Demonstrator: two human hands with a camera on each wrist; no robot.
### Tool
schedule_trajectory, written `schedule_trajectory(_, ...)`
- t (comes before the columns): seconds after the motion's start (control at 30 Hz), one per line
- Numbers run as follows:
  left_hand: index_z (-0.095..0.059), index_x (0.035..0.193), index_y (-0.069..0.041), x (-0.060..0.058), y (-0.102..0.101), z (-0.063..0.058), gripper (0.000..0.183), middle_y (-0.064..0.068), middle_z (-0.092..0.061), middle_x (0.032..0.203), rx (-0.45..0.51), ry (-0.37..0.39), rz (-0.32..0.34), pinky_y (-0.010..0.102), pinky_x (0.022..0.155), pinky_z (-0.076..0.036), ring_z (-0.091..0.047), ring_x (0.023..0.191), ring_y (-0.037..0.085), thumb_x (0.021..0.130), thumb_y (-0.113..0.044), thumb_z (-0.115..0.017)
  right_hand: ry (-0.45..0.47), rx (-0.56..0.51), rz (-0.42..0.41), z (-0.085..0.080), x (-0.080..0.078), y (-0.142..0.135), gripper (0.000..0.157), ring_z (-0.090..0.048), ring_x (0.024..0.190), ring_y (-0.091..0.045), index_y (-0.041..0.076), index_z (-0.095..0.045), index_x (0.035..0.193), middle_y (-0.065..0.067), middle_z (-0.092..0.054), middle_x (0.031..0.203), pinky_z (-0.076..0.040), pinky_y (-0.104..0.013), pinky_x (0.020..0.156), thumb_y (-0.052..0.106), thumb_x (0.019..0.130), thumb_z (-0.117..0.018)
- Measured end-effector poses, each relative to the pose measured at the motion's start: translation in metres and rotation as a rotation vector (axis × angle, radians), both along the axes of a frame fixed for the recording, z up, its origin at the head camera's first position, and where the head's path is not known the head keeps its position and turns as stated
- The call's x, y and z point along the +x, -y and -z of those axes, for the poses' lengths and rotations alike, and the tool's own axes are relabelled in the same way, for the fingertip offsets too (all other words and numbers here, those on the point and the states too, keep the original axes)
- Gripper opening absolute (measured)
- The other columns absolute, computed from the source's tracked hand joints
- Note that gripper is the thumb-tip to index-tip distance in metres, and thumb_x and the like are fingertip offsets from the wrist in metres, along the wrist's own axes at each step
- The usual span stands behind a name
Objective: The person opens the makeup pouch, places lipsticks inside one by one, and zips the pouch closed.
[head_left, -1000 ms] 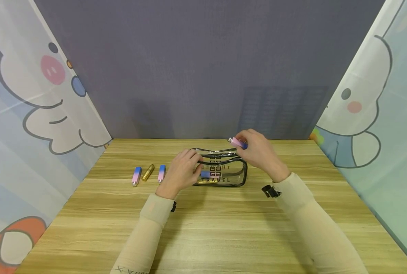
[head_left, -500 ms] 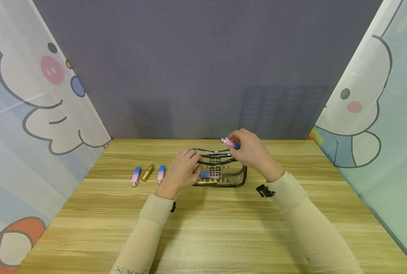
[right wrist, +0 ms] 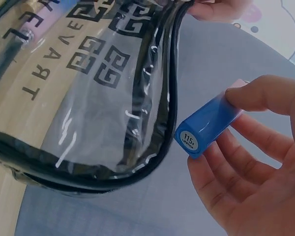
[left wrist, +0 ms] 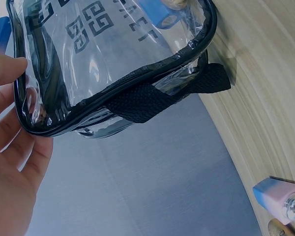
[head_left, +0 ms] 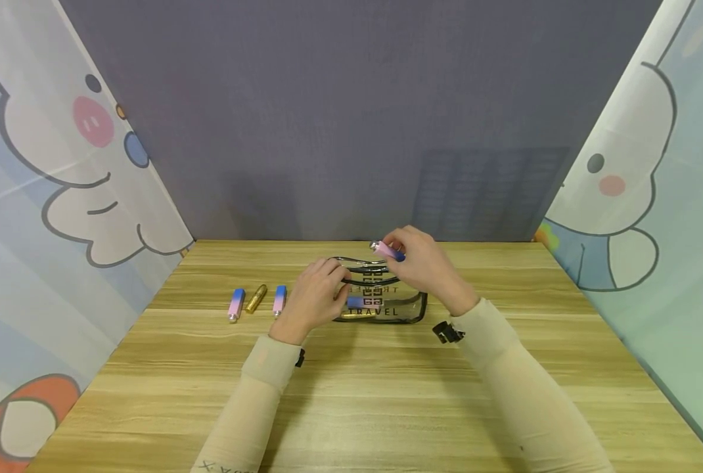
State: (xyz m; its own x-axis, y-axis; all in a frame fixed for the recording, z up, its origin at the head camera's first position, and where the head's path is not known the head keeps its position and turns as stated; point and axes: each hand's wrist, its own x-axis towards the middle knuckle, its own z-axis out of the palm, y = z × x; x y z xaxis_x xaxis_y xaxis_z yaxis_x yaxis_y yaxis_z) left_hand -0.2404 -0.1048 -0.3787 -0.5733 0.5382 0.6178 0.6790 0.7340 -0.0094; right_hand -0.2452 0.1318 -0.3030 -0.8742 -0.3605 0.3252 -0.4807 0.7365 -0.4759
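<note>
A clear travel pouch (head_left: 407, 309) with black trim and printed lettering stands on the table. My left hand (head_left: 316, 294) grips its upper left edge; in the left wrist view the thumb lies on the clear front with the fingers behind. Above the pouch's top right, my right hand (head_left: 425, 266) pinches a pink-and-blue lipstick (head_left: 387, 251), silver end pointing left. The right wrist view shows a "LIPSTICK" label on the blue end of this lipstick (right wrist: 206, 123). Inside the pouch lie another pink-and-blue lipstick (head_left: 360, 302) and a gold tube (head_left: 357, 315).
Left of the pouch on the wooden table (head_left: 351, 407) lie a pink-and-blue lipstick (head_left: 236, 305), a gold tube (head_left: 256, 299) and another pink-and-blue lipstick (head_left: 279, 300). A dark grey panel (head_left: 328, 131) rises behind the table, and printed curtains (head_left: 617, 164) hang at both sides.
My right hand has moved left with the lipstick, from the pouch's right corner to over its top. The left hand stays on the pouch's edge.
</note>
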Motion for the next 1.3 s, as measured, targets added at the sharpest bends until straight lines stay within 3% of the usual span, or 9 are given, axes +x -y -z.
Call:
schedule_trajectory(0.83, -0.071, 0.096, -0.009, -0.002, 0.0, 0.001, 0.009, 0.002, -0.065, 0.095, 0.01, -0.004, 0.01, 0.035, 0.083, -0.051, -0.06, 0.089, 0.021, 0.089, -0.011, -0.076, 0.028, -0.019, -0.011, 0.023, -0.007, 0.007, 0.027, -0.059, 0.089, -0.024, 0.005, -0.07, 0.118, -0.009, -0.063, 0.103, -0.051, -0.04, 0.076, 0.014, 0.092, -0.07)
schedule_trajectory(1.3, -0.071, 0.096, -0.009, -0.001, 0.0, 0.001, 0.008, 0.002, -0.066, 0.096, 0.002, -0.005, 0.006, 0.036, 0.083, -0.052, -0.061, 0.091, 0.021, 0.09, -0.011, -0.075, 0.038, 0.054, -0.029, 0.03, -0.009, 0.011, 0.028, -0.061, 0.089, -0.023, 0.005, -0.07, 0.119, -0.008, -0.065, 0.104, -0.053, -0.04, 0.076, 0.016, 0.094, -0.07)
